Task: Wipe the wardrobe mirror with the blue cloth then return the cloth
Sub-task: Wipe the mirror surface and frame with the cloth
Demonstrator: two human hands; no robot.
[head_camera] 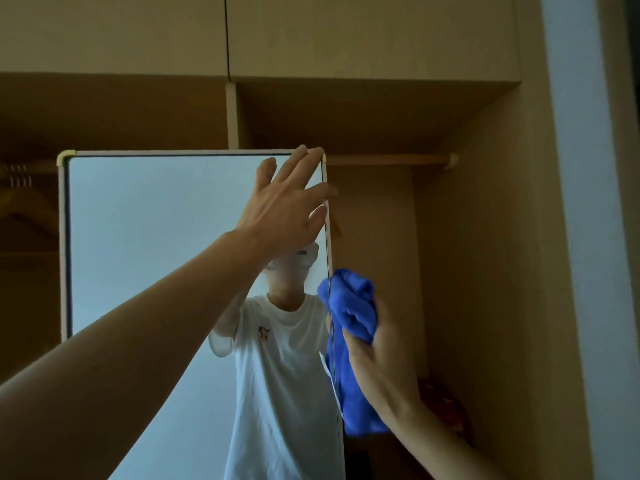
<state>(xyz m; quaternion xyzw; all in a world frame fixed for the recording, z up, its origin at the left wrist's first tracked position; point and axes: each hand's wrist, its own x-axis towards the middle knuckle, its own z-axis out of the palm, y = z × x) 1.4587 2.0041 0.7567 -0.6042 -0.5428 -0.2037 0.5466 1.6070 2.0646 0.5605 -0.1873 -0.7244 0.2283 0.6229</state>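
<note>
Two hands are raised at the tall white-framed wardrobe mirror (138, 237), and I'd judge the wiping is only about to start, or is working along the right edge. At far left, dim hangers (17, 188) barely show in the shadow. The left hand (287, 206) has its fingers straight and spread at the mirror's top right corner, seemingly steadying the panel; whether it presses the glass I cannot tell. At the frame's right edge, the right hand (381, 358) clutches the bunched blue cloth (353, 306), whose tail hangs down. Next, the cloth needs to come leftward, flat onto the glass. The mirror's bottom is cut off, and a reddish patterned thing (440, 403) low on the right is unreadable.
</note>
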